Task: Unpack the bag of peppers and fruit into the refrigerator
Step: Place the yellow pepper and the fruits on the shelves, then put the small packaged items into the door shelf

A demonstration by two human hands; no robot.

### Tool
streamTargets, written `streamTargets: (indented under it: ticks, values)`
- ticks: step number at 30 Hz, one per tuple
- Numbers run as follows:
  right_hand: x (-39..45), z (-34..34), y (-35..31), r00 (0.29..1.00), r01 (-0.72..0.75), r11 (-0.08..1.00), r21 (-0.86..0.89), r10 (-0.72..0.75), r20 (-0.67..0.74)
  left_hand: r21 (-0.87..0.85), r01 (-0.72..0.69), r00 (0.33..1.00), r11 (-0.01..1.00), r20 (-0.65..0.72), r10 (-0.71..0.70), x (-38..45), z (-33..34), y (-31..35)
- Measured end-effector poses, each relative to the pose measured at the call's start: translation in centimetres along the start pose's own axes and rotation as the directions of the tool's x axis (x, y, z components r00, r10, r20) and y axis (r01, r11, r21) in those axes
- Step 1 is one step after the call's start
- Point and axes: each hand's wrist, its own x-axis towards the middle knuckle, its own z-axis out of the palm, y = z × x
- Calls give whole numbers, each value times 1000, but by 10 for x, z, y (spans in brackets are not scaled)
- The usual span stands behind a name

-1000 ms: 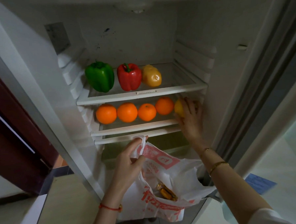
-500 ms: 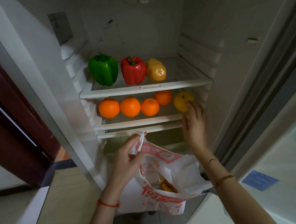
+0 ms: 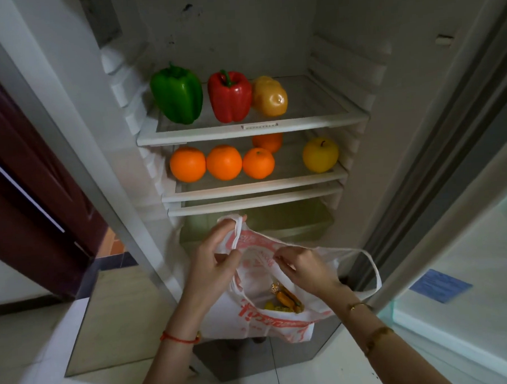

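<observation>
While fingers pinch bag, handle looped over.

The head camera looks forward and down, close into the open refrigerator from above.

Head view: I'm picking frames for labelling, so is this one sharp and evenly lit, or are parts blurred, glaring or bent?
In the head view, the peppers and oranges on the shelves are sharp, with small glare spots on the yellow pepper; the floor and forearms at the bottom edge are smeared; the fridge's door frame leans and bows from the wide lens; overall light is dim, brightest at the lower right.
</observation>
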Motion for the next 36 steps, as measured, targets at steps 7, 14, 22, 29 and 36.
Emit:
streamTargets:
  ticks: [7, 14, 22, 29, 36]
  values:
    - [2, 37, 7, 833, -244, 965, -96, 259, 488, 0, 45, 999, 999, 27, -45, -11, -2, -16]
    - [-5, 69, -5, 778, -204, 948, -244, 308, 548, 6, 9, 999, 1000, 48, -9, -16, 0, -15]
    - [-16, 89, -10, 821, -178, 932, -315, 317, 474, -28, 8, 999, 1000, 38, -7, -14, 3, -27]
    - [-37, 130, 9, 898, -110, 926, -360, 248, 363, -10, 13, 997, 1000, 73, -12, -15, 1, -26]
    - [-26, 99, -7, 888, -215, 962, -169, 264, 377, -4, -1, 995, 1000, 99, 1, -16, 3, -25]
